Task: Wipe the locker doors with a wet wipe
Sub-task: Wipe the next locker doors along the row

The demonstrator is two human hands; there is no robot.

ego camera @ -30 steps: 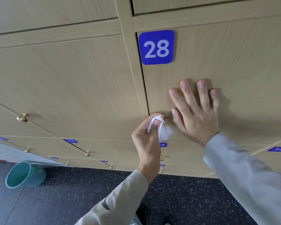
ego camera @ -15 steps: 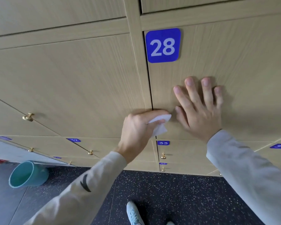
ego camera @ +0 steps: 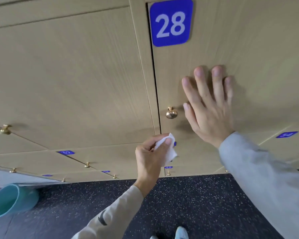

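Door 28 (ego camera: 248, 49): brass knob (ego camera: 171, 113) sticks out near its left edge, right hand (ego camera: 209, 107) flat just beside it. Upper right of door bare. Teal bucket (ego camera: 12, 202) on floor (ego camera: 197, 204), far left.

A locker room: rows of pale wood-grain locker doors (ego camera: 76, 80) with round brass knobs (ego camera: 171, 113) and blue numbered plates (ego camera: 171, 23), above dark speckled rubber flooring (ego camera: 188, 204)
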